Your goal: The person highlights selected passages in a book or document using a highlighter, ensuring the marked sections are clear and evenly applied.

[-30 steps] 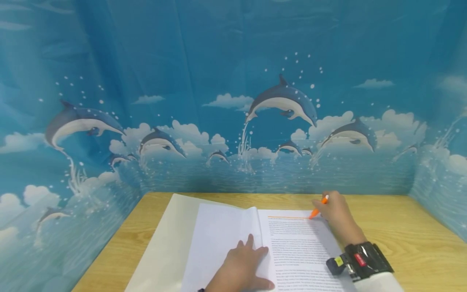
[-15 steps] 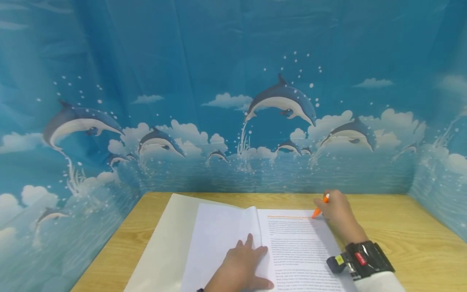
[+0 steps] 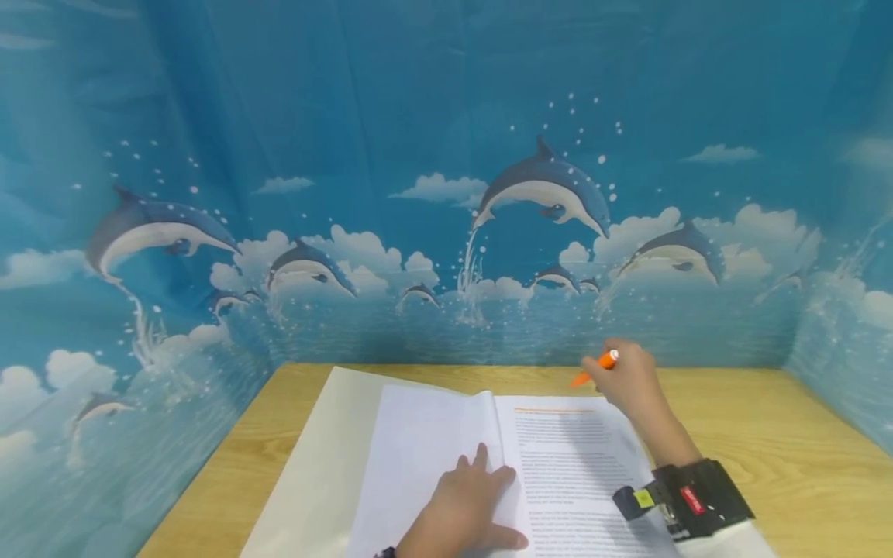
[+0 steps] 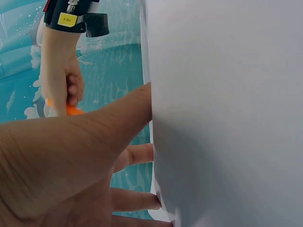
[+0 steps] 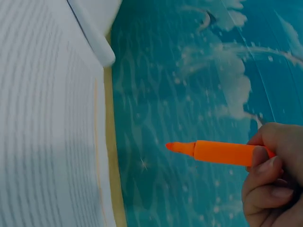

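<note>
An orange highlighter (image 3: 605, 361) is pinched in my right hand (image 3: 628, 380), raised above the page's top edge. In the right wrist view its uncapped tip (image 5: 169, 146) points away from the fingers, apart from the paper. The printed page (image 3: 565, 465) on the right carries an orange line (image 3: 554, 411) along its top line of text. My left hand (image 3: 463, 496) rests on the stack near the fold, fingers spread, partly on the blank turned sheet (image 3: 418, 434). In the left wrist view, the left thumb (image 4: 137, 104) and fingers meet the paper.
A cream folder cover (image 3: 307, 457) lies open under the turned sheet on the left. The wooden table (image 3: 767, 418) ends at a blue dolphin-print curtain (image 3: 391, 155) behind and at both sides. A black camera strap (image 3: 705, 500) wraps the right wrist.
My right hand has lifted the highlighter off the end of the orange line, moving it up and slightly left and tilting it flatter. The left hand stays in place.
</note>
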Demonstrator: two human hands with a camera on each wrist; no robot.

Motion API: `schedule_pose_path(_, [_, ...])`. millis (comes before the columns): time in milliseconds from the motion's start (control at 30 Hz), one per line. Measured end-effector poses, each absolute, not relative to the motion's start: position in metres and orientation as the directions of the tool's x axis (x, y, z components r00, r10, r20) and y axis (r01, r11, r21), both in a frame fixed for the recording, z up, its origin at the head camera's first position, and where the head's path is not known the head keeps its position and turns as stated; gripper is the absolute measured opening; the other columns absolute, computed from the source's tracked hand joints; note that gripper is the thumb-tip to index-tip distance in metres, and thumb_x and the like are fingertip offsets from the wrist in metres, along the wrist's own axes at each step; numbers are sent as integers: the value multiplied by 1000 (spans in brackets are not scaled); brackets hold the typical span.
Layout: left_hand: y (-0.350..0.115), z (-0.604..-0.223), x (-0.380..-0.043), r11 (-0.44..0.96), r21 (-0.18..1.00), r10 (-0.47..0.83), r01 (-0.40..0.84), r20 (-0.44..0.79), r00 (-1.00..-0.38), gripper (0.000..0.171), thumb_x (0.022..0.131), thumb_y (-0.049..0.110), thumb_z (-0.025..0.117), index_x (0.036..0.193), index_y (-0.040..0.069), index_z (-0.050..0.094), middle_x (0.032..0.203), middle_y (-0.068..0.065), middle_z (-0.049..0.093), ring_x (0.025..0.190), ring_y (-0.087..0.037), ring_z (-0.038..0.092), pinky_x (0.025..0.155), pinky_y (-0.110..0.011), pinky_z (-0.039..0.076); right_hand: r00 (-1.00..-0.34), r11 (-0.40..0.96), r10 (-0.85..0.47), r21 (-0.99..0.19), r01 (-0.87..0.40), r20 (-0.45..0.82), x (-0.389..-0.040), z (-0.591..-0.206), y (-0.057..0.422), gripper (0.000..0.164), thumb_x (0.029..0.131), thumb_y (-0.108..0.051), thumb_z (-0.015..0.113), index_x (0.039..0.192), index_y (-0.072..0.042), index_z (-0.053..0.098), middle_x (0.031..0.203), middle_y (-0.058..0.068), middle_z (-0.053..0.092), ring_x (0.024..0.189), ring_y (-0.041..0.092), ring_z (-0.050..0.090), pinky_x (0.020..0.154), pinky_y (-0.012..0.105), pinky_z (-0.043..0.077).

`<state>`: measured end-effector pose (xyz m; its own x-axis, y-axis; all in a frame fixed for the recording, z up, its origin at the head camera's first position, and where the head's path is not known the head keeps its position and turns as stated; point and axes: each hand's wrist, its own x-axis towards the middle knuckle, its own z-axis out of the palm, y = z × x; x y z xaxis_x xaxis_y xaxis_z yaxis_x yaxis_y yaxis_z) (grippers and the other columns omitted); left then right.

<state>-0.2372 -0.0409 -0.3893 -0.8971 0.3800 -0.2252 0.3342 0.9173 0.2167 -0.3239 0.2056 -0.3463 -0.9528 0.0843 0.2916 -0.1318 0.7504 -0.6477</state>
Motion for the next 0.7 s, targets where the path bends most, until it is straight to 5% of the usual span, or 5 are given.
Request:
schedule_pose_path(200, [-40, -391, -238, 918, 185, 386, 350, -220, -896, 74, 62, 63, 71, 125, 29, 54, 140, -18, 43, 119, -42, 48, 88, -52, 46, -978, 702, 43, -702, -116, 205, -331, -361, 165, 19, 87, -18, 60, 84, 0, 57, 65, 9, 60, 55, 19, 59, 48, 28, 47])
schedule_pose_path(300, [-39, -393, -238, 920, 189, 380, 342, -229, -896, 73, 61, 62, 72, 125, 30, 54, 141, -17, 42, 120, -41, 47, 88, -52, 46, -977, 683, 17, -716, -143, 212, -337, -373, 152, 23, 86, -17, 61, 95, 4, 60, 65, 9, 60, 52, 18, 58, 45, 27, 46])
schedule_pose_path(500, [-39, -396, -242, 930, 177, 361, 323, -260, -896, 74, 61, 63, 72, 127, 35, 53, 143, -13, 41, 122, -40, 46, 89, -50, 45, -961, 701, 12, -687, -190, 277, -345, -393, 141, 19, 83, -14, 64, 73, -1, 55, 54, 2, 44, 43, 12, 38, 41, 24, 33])
schedule_pose_path(700, [-42, -395, -242, 930, 136, 366, 342, -246, -897, 74, 61, 64, 70, 127, 36, 52, 143, -12, 41, 121, -39, 47, 88, -48, 46, -954, 694, 42, -695, -186, 297, -347, -399, 138, 20, 80, -13, 66, 69, -3, 53, 50, 2, 48, 43, 12, 45, 41, 25, 35])
